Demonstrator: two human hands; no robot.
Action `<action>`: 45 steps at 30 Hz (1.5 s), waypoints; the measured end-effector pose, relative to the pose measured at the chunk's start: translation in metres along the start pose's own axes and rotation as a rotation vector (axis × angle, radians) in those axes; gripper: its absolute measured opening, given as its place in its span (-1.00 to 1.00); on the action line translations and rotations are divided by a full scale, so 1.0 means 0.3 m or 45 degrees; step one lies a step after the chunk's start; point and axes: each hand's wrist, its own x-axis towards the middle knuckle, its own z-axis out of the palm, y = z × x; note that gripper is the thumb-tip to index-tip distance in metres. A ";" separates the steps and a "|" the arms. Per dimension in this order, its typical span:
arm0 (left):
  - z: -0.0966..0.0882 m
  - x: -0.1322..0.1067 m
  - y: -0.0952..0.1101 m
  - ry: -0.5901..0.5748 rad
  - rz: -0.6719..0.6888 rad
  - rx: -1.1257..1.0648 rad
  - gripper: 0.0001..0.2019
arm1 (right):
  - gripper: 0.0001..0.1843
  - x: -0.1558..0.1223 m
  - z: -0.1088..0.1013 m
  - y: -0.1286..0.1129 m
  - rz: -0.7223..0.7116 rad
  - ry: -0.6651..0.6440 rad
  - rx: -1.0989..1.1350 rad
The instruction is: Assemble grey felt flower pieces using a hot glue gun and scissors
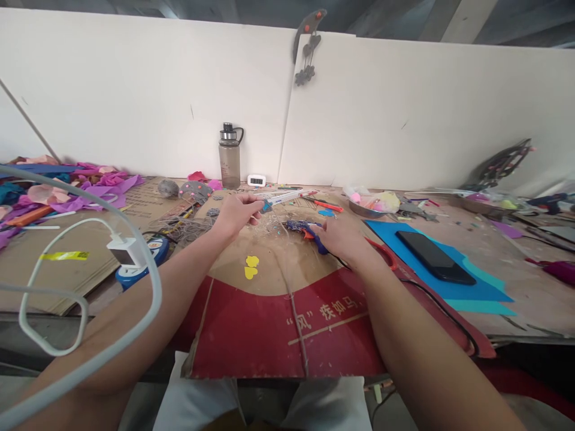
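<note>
My left hand (240, 214) is closed in a pinch on a small blue-grey piece (266, 206) above the cardboard. My right hand (338, 236) is wrapped round the handle of a blue hot glue gun (300, 227) with an orange trigger, its nozzle pointing left. The gun's tip lies a short way right of and below the pinched piece, apart from it. Beneath both hands is a brown and red cardboard sheet (256, 323) with bits of glue on it. Two yellow cutouts (252, 261) lie on it, nearer to me. A blue cutout (327, 212) rests beyond my right hand.
A black phone (435, 257) lies on blue sheets (395, 239) at right. Red handles (390, 256) show beside my right forearm. A bottle (230, 158) and a small timer (256, 180) stand at the back. A white cable (155, 293) loops across the left, near a charger (128, 252).
</note>
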 end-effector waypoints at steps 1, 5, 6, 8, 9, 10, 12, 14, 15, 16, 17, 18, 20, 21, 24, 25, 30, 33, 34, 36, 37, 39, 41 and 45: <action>-0.002 0.002 -0.002 0.005 0.005 -0.002 -0.96 | -0.60 0.006 0.017 0.010 -0.021 -0.023 -0.004; -0.011 0.010 -0.006 0.008 0.004 -0.028 -0.94 | -0.83 0.038 0.076 0.038 -0.029 -0.066 0.137; -0.012 0.010 -0.005 0.007 -0.002 -0.036 -0.94 | -0.81 0.046 0.083 0.044 -0.018 -0.056 0.207; -0.014 0.010 -0.003 0.011 -0.015 -0.047 -0.94 | -0.78 0.054 0.085 0.052 0.005 -0.018 0.354; -0.014 0.009 -0.002 0.016 -0.019 -0.051 -0.94 | -0.79 0.054 0.081 0.052 0.030 0.012 0.450; -0.014 0.009 -0.001 0.023 -0.022 -0.056 -0.94 | -0.82 0.052 0.073 0.047 0.074 0.048 0.579; -0.014 0.008 -0.002 0.028 -0.028 -0.061 -0.96 | -0.92 0.037 0.052 0.024 0.178 0.113 0.903; -0.015 0.010 -0.007 0.020 -0.041 -0.067 -0.97 | -0.89 0.016 0.026 -0.012 0.204 0.137 1.285; -0.016 0.011 -0.009 0.013 -0.046 -0.074 -0.96 | -0.83 0.005 0.014 -0.031 0.148 0.124 1.431; -0.017 0.012 -0.012 0.005 -0.050 -0.082 -0.96 | -0.78 -0.005 0.003 -0.049 0.057 0.102 1.534; -0.018 0.012 -0.014 -0.001 -0.053 -0.091 -0.95 | -0.73 -0.015 -0.007 -0.064 -0.046 0.092 1.602; -0.018 0.013 -0.015 -0.003 -0.054 -0.101 -0.95 | -0.70 -0.023 -0.014 -0.076 -0.142 0.086 1.636; -0.018 0.012 -0.013 -0.003 -0.058 -0.116 -0.95 | -0.71 -0.034 -0.024 -0.089 -0.273 0.094 1.632; -0.017 0.011 -0.012 -0.005 -0.059 -0.122 -0.95 | -0.73 -0.037 -0.026 -0.092 -0.305 0.105 1.601; -0.014 0.010 -0.008 -0.006 -0.067 -0.134 -0.94 | -0.81 -0.045 -0.028 -0.091 -0.361 0.150 1.436; -0.013 0.010 -0.009 -0.006 -0.066 -0.140 -0.94 | -0.83 -0.047 -0.029 -0.091 -0.379 0.171 1.372; -0.017 0.019 -0.026 -0.022 -0.028 -0.158 -0.89 | -0.76 -0.046 -0.027 -0.086 -0.398 0.255 1.161; -0.018 0.020 -0.027 -0.021 -0.019 -0.161 -0.88 | -0.69 -0.038 -0.018 -0.082 -0.403 0.272 1.123; -0.017 0.019 -0.025 -0.018 -0.022 -0.163 -0.88 | -0.67 -0.036 -0.015 -0.081 -0.400 0.278 1.109; -0.014 0.015 -0.019 -0.012 -0.028 -0.170 -0.89 | -0.63 -0.033 -0.011 -0.080 -0.393 0.285 1.084; -0.013 0.013 -0.015 -0.013 -0.029 -0.175 -0.89 | -0.62 -0.033 -0.010 -0.079 -0.387 0.287 1.075; -0.010 0.010 -0.010 -0.019 -0.029 -0.183 -0.89 | -0.61 -0.034 -0.010 -0.080 -0.372 0.285 1.053; -0.009 0.008 -0.007 -0.024 -0.031 -0.186 -0.90 | -0.61 -0.034 -0.011 -0.080 -0.355 0.291 1.026; -0.008 0.009 -0.011 -0.034 -0.024 -0.178 -0.90 | -0.62 -0.032 -0.008 -0.080 -0.368 0.317 0.989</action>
